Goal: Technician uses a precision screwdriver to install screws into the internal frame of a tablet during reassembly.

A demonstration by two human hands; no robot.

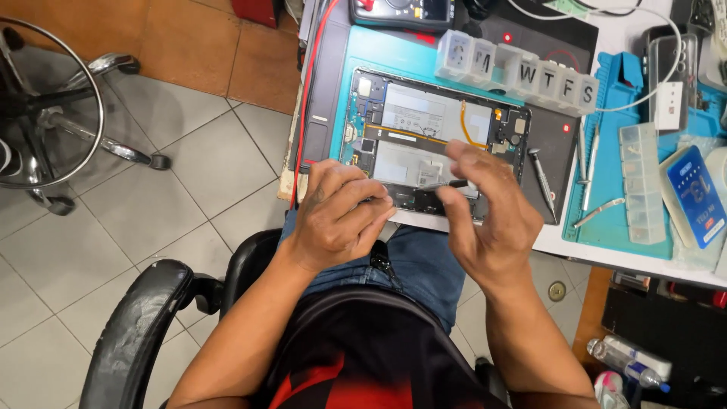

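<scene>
On the bench, head view: an opened tablet (435, 144) lies back-off on a teal mat (606, 189), its near edge toward the seated person.
Left hand (337, 216): fingers curled, pressing down on the tablet's near-left corner.
Right hand (485, 212): thumb and forefinger pinching a slim dark tool (443, 184), tip on the tablet's lower board.
Beside the tablet: a screwdriver (543, 182) just right of it, tweezers (598, 212) further right.
Behind it: a clear weekly pill organiser (519, 73) touching the far edge.

Pill box (522, 73) behind opened tablet (435, 140), screwdriver (542, 182) to its rt.
</scene>
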